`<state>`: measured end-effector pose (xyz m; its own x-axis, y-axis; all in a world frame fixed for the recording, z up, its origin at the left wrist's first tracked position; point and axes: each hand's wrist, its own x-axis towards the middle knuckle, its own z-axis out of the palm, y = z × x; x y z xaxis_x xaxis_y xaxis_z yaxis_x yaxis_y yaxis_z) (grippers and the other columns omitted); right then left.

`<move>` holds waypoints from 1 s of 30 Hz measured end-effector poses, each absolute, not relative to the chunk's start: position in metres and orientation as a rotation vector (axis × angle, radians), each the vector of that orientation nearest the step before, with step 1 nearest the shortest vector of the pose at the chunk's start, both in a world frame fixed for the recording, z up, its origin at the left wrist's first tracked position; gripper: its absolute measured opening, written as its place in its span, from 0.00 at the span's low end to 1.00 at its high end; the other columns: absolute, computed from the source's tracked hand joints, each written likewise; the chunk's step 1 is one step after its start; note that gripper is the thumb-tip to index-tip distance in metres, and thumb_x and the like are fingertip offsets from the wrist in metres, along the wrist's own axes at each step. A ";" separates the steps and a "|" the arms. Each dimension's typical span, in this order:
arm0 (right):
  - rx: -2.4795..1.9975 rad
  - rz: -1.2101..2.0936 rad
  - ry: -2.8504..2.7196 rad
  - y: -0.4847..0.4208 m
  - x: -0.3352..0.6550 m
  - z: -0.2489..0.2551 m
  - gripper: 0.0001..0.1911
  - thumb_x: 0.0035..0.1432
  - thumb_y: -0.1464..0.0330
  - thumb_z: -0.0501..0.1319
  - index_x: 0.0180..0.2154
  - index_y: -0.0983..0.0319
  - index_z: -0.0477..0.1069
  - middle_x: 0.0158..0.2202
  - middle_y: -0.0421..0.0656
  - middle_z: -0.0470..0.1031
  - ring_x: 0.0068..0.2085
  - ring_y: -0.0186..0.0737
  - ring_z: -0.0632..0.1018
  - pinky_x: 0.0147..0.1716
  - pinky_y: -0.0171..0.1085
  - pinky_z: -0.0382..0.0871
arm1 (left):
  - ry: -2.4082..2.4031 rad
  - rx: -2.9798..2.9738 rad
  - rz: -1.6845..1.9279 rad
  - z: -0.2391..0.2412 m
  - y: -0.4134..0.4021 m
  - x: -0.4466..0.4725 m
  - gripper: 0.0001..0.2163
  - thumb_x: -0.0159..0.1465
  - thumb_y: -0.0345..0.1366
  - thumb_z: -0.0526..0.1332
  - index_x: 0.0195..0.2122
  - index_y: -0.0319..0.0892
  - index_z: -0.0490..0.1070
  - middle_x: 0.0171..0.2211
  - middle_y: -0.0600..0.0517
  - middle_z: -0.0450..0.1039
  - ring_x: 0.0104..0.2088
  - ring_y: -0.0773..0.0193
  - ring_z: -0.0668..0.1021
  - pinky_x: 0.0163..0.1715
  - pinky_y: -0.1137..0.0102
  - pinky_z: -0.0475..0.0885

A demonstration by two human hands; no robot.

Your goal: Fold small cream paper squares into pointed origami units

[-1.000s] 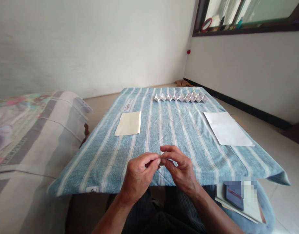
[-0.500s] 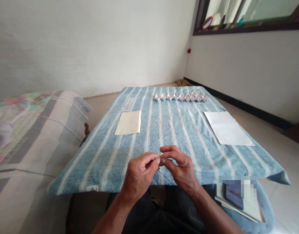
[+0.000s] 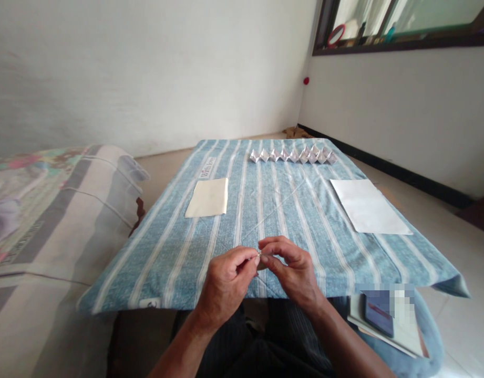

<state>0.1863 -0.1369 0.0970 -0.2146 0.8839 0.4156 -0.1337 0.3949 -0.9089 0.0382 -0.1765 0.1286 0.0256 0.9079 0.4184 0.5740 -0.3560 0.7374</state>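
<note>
My left hand [image 3: 225, 281] and my right hand [image 3: 292, 270] meet above the near edge of a table covered with a blue striped cloth [image 3: 289, 210]. Both hands pinch a small folded piece of paper [image 3: 260, 259] between thumbs and forefingers; most of it is hidden by the fingers. A row of several small folded white paper shapes [image 3: 292, 155] lies at the far side of the cloth. A cream sheet [image 3: 208, 197] lies to the left and a white sheet [image 3: 368, 206] to the right.
A bed with patterned bedding [image 3: 48, 210] stands close on the left. A phone on a booklet [image 3: 379, 315] rests on a blue cushion at my right. White walls meet in the far corner, with a window ledge [image 3: 383, 44] at the upper right.
My hands stay pinched together in the same spot; the right fingers have curled slightly closer around the small paper. Nothing else has moved.
</note>
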 end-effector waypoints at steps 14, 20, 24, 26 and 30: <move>-0.807 1.042 -1.613 -0.135 0.193 0.096 0.09 0.57 0.62 0.66 0.28 0.60 0.77 0.26 0.39 0.75 0.29 0.36 0.75 0.30 0.35 0.69 | 1.492 1.889 1.150 0.131 -0.177 0.034 0.06 0.63 0.34 0.58 0.32 0.42 0.75 0.26 0.55 0.75 0.24 0.68 0.77 0.26 0.76 0.71; -0.779 1.099 -1.609 -0.136 0.193 0.096 0.08 0.57 0.64 0.66 0.28 0.60 0.77 0.26 0.39 0.75 0.29 0.35 0.75 0.31 0.35 0.68 | 1.446 1.876 1.058 0.134 -0.172 0.030 0.09 0.63 0.34 0.58 0.27 0.41 0.73 0.20 0.57 0.70 0.21 0.69 0.73 0.24 0.76 0.67; -0.785 1.181 -1.588 -0.136 0.194 0.096 0.09 0.56 0.63 0.66 0.28 0.60 0.77 0.26 0.39 0.75 0.29 0.36 0.74 0.31 0.36 0.68 | 1.437 1.859 1.044 0.134 -0.174 0.031 0.10 0.64 0.34 0.56 0.27 0.41 0.72 0.20 0.57 0.68 0.21 0.69 0.72 0.24 0.76 0.66; -0.815 1.224 -1.557 -0.136 0.194 0.096 0.08 0.55 0.62 0.67 0.28 0.60 0.78 0.26 0.39 0.74 0.28 0.35 0.73 0.29 0.35 0.68 | 1.481 1.881 1.063 0.133 -0.175 0.031 0.10 0.65 0.34 0.55 0.27 0.42 0.71 0.19 0.58 0.66 0.21 0.69 0.71 0.24 0.75 0.65; -0.890 1.319 -1.470 -0.136 0.194 0.097 0.07 0.50 0.63 0.69 0.30 0.60 0.78 0.25 0.38 0.74 0.28 0.35 0.72 0.29 0.34 0.69 | 1.527 1.912 1.099 0.130 -0.175 0.032 0.10 0.65 0.34 0.54 0.28 0.42 0.70 0.20 0.57 0.65 0.22 0.68 0.71 0.25 0.74 0.65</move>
